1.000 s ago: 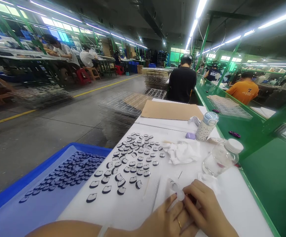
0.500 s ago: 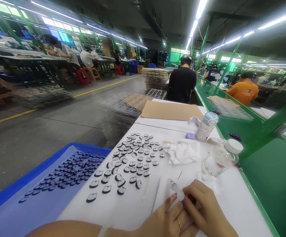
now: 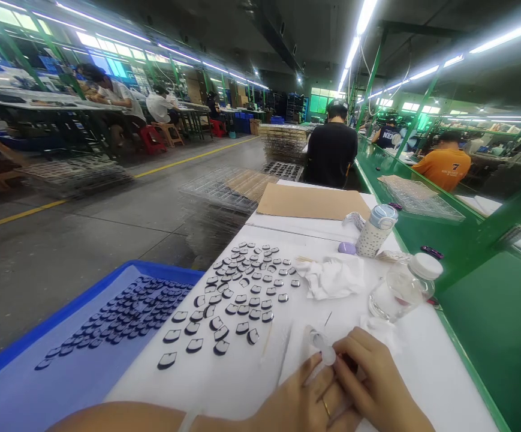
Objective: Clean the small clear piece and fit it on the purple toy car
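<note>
My left hand [image 3: 305, 390], with a ring on one finger, is closed low in the view against my right hand [image 3: 372, 375]. Between their fingertips is a small translucent white plastic piece [image 3: 328, 355] with a round, flat end. My right thumb and fingers pinch it; a left fingertip presses its other side. A thin grey needle-like tip [image 3: 328, 318] shows just beyond it; whether the two are joined I cannot tell. Left of the hands, many small dark-edged, curved pieces with pale tops [image 3: 242, 300] lie spread on the white table [image 3: 224, 390].
A blue tray [image 3: 125, 267] of similar pieces stands at left. Crumpled tissue [image 3: 332, 276], a clear bottle with white lid [image 3: 404, 291] and a dotted drinking bottle [image 3: 377, 231] stand beyond my hands. A green conveyor belt [image 3: 489, 300] runs along the right. A person in black [image 3: 332, 150] sits ahead.
On the green belt, the dark purple pieces and the clear tray have shifted slightly towards me. Both hands keep nearly the same place and grip.
</note>
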The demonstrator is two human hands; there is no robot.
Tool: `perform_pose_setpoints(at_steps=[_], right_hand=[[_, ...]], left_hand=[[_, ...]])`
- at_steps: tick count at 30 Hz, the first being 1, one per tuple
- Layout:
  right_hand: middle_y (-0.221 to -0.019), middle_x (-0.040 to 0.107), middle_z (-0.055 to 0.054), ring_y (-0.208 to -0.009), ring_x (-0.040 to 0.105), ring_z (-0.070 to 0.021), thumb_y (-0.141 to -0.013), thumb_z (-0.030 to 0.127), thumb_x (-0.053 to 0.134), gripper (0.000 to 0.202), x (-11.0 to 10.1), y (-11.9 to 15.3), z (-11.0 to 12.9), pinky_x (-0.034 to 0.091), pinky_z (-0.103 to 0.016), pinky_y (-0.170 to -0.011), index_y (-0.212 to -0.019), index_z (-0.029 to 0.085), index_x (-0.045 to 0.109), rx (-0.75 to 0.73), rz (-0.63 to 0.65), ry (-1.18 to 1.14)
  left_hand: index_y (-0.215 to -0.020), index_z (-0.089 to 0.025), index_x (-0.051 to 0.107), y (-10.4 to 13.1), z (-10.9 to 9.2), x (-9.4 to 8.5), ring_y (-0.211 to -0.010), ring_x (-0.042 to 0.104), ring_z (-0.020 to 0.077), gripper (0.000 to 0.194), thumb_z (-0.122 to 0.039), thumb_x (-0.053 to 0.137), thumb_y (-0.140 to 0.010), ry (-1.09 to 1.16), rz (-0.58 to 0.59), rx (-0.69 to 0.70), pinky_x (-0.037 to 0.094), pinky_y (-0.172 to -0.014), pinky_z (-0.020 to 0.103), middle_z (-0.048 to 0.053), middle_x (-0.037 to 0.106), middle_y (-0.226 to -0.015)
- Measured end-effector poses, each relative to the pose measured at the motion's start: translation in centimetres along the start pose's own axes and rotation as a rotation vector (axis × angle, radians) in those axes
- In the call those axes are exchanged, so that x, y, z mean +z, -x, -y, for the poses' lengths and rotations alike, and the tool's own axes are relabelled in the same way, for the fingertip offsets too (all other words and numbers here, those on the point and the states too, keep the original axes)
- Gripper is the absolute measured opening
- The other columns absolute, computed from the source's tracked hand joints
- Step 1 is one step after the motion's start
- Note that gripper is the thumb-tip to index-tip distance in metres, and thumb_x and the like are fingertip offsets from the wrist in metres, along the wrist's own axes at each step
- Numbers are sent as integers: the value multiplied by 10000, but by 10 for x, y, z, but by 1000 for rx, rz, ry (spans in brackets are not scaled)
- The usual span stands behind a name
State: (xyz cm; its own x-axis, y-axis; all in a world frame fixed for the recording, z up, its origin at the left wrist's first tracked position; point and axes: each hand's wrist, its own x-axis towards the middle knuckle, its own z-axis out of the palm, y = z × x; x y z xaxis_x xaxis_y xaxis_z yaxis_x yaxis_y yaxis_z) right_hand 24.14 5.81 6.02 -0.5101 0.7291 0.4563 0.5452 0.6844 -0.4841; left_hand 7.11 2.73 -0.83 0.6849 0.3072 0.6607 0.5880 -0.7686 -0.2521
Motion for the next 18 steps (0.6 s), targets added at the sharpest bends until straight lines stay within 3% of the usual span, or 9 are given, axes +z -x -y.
perform_pose_setpoints(at_steps=[4,8,13,18], right_hand=[[-698,578,11,-597,559,-111,-948,136,477,183,0,0,0,423,-196,-508,-820,222,576,3,4,-1],[-693,580,13,-599,562,-111,-944,134,475,182,-1,-1,1,425,-192,-507,-810,220,563,-6,-3,3],[-680,574,17,-591,556,-110,-932,125,477,174,-1,-2,2,413,-189,-498,-811,221,557,-15,-15,10],[-682,574,20,-586,549,-107,-933,130,480,173,0,-1,2,408,-188,-500,-805,222,548,-18,-19,13]], left_hand=[[-1308,-238,629,2,-1,3,-1117,595,246,400,-398,608,-941,27,-33,-9,433,-1054,436,67,671,-1286],[-1332,-241,605,4,-3,7,-1110,604,250,440,-451,595,-945,21,-7,8,452,-1037,448,79,639,-1340],[-1313,-232,625,4,-4,7,-1073,623,249,447,-478,590,-942,35,-56,-7,465,-1030,456,75,661,-1298],[-1308,-213,621,3,-3,5,-1072,634,246,427,-444,589,-951,38,-22,6,482,-1019,452,87,666,-1286]])
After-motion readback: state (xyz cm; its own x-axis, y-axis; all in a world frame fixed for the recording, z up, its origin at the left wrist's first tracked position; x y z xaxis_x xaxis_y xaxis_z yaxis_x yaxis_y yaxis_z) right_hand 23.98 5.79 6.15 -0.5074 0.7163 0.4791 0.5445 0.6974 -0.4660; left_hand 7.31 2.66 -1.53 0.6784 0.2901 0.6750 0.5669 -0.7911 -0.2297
